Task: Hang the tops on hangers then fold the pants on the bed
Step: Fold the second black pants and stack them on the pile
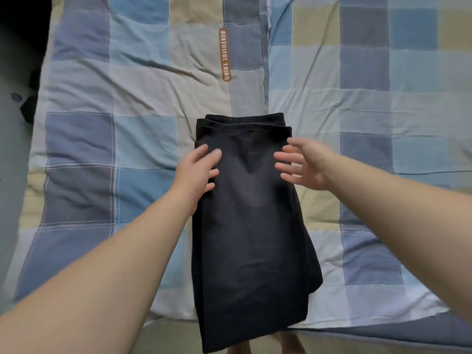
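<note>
Black pants (250, 226) lie folded lengthwise on the bed, with the far end doubled over and the near end hanging past the bed's front edge. My left hand (198, 172) rests on the left edge of the pants with its fingers laid flat on the cloth. My right hand (301, 163) hovers at the right edge of the pants, fingers spread and straight, holding nothing. No tops or hangers are in view.
A checked quilt (143, 139) in blue, grey and beige covers the bed, with an orange label (225, 54) sewn on further back. A seam (265, 60) runs up the middle. Dark objects (28, 111) lie off the bed's left side. Bare feet (288, 343) show below the front edge.
</note>
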Demonstrator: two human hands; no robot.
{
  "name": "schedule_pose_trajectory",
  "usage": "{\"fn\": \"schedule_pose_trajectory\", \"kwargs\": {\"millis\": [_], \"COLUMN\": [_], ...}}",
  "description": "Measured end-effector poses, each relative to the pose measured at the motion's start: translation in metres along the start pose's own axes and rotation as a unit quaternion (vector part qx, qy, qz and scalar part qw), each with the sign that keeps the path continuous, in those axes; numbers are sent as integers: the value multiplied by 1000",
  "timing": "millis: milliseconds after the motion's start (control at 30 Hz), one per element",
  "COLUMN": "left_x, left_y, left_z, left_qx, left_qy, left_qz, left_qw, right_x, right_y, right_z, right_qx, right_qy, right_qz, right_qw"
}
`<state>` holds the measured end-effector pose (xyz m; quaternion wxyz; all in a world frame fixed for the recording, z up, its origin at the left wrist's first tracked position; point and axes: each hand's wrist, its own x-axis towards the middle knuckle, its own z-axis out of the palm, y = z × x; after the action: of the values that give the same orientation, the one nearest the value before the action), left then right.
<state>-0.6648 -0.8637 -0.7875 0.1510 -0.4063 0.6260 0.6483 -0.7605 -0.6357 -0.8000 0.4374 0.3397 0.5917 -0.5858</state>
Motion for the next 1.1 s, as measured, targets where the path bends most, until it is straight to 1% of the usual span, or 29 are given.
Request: {"fn": "schedule_pose_trajectory", "kwargs": {"millis": [67, 167, 233, 300, 367, 433, 500, 567, 667, 700, 800, 867, 933, 1000, 1100], "left_x": [-23, -66, -94, -122, -147, -166, -175, -177, -171, -169, -168, -174, -182, -193, -213], "left_y": [-29, -79, -111, -145, -180, -211, -232, -246, -265, -268, -270, -263, -255, -242, -219], "left_z": [-2, -9, -12, -14, -13, -11, -10, -10, -13, -15, -20, -22, -22, -20, -17], "left_qx": [38, 104, 145, 160, 176, 196, 163, 113, 120, 127, 110, 82, 54, 35, 35], "left_qy": [40, 110, 137, 144, 149, 153, 159, 156, 102, 84, 54, 39, 33, 38, 32], "left_qz": [39, 61, 44, 7, -30, -55, -93, -134, -170, -181, -208, -229, -249, -252, -264], "left_qw": [998, 987, 979, 977, 973, 967, 969, 972, 973, 972, 970, 969, 967, 966, 963], "right_x": [-14, -39, -56, -72, -84, -91, -89, -82, -72, -69, -66, -71, -81, -96, -126], "right_y": [34, 94, 138, 181, 218, 246, 266, 278, 285, 287, 290, 291, 288, 282, 271], "right_z": [-12, -35, -50, -60, -66, -70, -71, -69, -67, -69, -78, -84, -88, -89, -88], "right_qx": [-38, -91, -107, -130, -152, -162, -162, -142, -92, -94, -152, -152, -145, -148, -115], "right_qy": [16, 84, 122, 142, 137, 104, 80, 72, 36, 26, -4, -19, -7, 23, 37], "right_qz": [-3, -8, -1, 14, 40, 57, 54, 48, 77, 87, 107, 121, 118, 105, 102], "right_qw": [999, 992, 987, 981, 978, 980, 982, 986, 992, 991, 983, 981, 982, 983, 987]}}
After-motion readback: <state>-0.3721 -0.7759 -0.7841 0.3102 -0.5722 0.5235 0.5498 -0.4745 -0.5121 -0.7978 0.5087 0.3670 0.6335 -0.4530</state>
